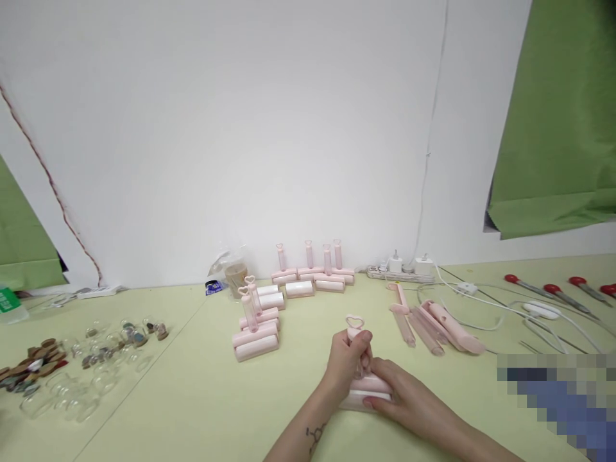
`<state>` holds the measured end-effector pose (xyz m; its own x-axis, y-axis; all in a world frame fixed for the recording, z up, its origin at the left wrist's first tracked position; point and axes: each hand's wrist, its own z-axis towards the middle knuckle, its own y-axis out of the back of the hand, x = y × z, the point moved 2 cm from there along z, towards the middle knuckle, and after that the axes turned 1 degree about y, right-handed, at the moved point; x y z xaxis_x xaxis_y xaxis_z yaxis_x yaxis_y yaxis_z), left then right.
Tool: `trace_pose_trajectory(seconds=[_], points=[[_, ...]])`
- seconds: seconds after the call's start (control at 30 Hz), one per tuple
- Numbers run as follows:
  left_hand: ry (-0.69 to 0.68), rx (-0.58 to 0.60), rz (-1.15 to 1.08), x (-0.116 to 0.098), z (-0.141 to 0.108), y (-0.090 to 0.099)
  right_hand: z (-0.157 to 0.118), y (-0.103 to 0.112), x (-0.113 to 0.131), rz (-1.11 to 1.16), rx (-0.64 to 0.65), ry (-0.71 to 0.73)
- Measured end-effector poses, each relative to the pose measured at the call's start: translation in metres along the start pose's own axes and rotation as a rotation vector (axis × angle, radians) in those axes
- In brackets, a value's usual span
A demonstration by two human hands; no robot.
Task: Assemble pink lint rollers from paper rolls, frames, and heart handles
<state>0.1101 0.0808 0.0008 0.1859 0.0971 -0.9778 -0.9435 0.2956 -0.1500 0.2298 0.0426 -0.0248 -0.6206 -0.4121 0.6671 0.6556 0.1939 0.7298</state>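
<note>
Low in front of me lies a pink and white lint roller (368,385) with a heart-shaped loop at the top of its upright handle. My left hand (347,360) is closed around that handle just below the loop. Wrapped over the roller's body from the right is my right hand (402,390), its fingers partly hiding it. To the right lie loose pink parts: clear pinkish tubes (427,330), a curved pink cover (455,327) and a pink handle frame (398,298).
Similar rollers (255,333) stand to the left, with several more (332,276) along the wall. Glass domes (103,378) and brown discs (45,356) lie far left. A power strip (399,274), white cables (500,308) and red-handled tools (561,292) occupy the right side.
</note>
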Motion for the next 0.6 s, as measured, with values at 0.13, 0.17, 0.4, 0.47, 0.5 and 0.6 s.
trace_pose_trajectory(seconds=[0.13, 0.17, 0.4, 0.47, 0.5, 0.6], points=[[-0.307, -0.253, 0.297, -0.021, -0.012, 0.041, 0.036, 0.003, -0.008, -0.062, -0.026, 0.045], [-0.392, -0.365, 0.398, -0.022, -0.018, 0.051, 0.051, 0.001, -0.011, -0.073, -0.045, 0.053], [-0.474, -0.326, 0.929, 0.023, -0.047, 0.076, 0.157, -0.028, -0.009, -0.117, -0.106, 0.127], [-0.467, -0.248, 1.023, 0.030, -0.046, 0.073, 0.178, -0.030, -0.005, -0.128, -0.127, 0.156], [-0.466, -0.227, 1.051, 0.032, -0.046, 0.071, 0.188, -0.028, -0.004, -0.135, -0.151, 0.163], [-0.472, -0.167, 1.092, 0.033, -0.042, 0.068, 0.220, -0.016, -0.006, -0.165, -0.226, 0.163]])
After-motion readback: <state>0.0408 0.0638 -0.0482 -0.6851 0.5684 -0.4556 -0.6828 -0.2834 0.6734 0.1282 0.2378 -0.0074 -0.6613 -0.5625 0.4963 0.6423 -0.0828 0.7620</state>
